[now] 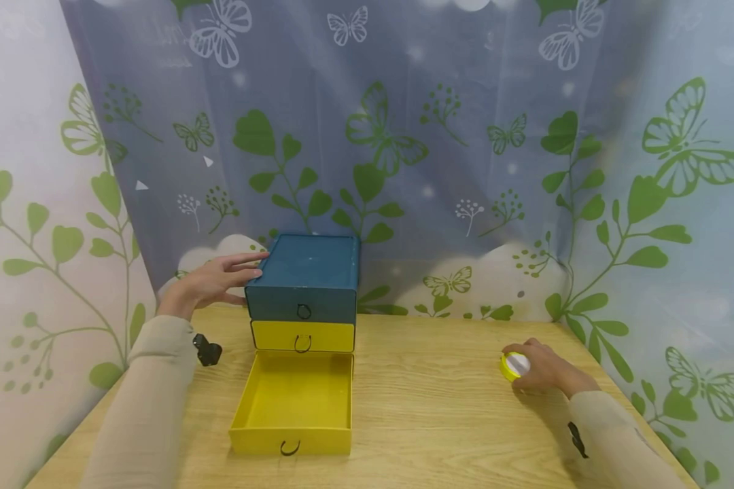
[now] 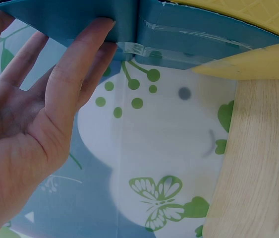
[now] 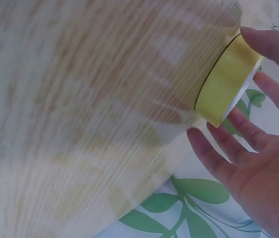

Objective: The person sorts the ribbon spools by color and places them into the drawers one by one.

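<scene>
A small drawer cabinet (image 1: 312, 261) with a blue top stands left of centre. Its bottom yellow drawer (image 1: 257, 438) is pulled out, with a bare floor and a black ring handle. The middle yellow drawer (image 1: 275, 335) juts forward slightly; the blue top drawer (image 1: 281, 302) is closed. My left hand (image 1: 214, 280) rests with extended fingers against the cabinet's left side and top edge. At the right of the table, my right hand (image 1: 544, 367) grips a short round yellow object with a white face (image 3: 228, 82), thumb on one edge and fingers at the other.
The light wood table (image 1: 428, 394) backs onto a patterned curtain (image 1: 452, 170) with butterflies and leaves, which also hangs at both sides. Black devices show near both forearms, one by the left wrist (image 1: 207, 350) and another by the right sleeve (image 1: 578, 440).
</scene>
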Demonstrator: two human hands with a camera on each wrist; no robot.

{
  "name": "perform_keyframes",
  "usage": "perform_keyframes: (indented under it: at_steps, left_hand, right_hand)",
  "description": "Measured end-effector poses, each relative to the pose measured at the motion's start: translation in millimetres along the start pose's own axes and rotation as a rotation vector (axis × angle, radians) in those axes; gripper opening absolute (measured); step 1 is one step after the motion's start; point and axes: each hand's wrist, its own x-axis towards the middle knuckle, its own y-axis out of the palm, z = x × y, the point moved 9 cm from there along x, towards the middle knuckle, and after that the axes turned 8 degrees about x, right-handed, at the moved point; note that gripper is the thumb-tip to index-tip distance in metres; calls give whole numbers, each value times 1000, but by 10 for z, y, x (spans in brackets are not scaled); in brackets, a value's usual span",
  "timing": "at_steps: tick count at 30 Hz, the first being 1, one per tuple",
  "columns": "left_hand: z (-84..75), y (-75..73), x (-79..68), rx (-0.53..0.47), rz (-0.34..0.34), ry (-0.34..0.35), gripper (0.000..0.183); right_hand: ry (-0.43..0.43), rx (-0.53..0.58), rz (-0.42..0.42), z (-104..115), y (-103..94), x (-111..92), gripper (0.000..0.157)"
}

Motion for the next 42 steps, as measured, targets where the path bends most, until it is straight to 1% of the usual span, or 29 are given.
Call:
perform_keyframes:
  at_steps: [5,9,13,19,23,29,35,42]
  left_hand:
    - [4,5,3,1,2,3,72]
    - [7,2,1,3,1,4,73]
    - [10,2,5,8,2,10,72]
    - [14,6,0,5,1,3,71]
    - [9,7,0,11,-1,2,71]
    - [14,0,-3,15,-3,-5,71]
    - [13,-4,-5,19,0,2,73]
    - [20,-2,-1,17,1,1,73]
  right_hand:
    - [-8,45,40,47,13,-2,63]
    - [-48,70,54,146,4,14,64]
    - [-92,88,62,321,-52,63,63]
    - [-96,123,90,585,-154,130,62]
    - [-123,118,93,781,-220,144,63]
    - [-175,100,96,1042,-257,146,64]
    - [-235,113,110,1288,-273,148,62]
    - [-261,130,134,1513,-303,140,61]
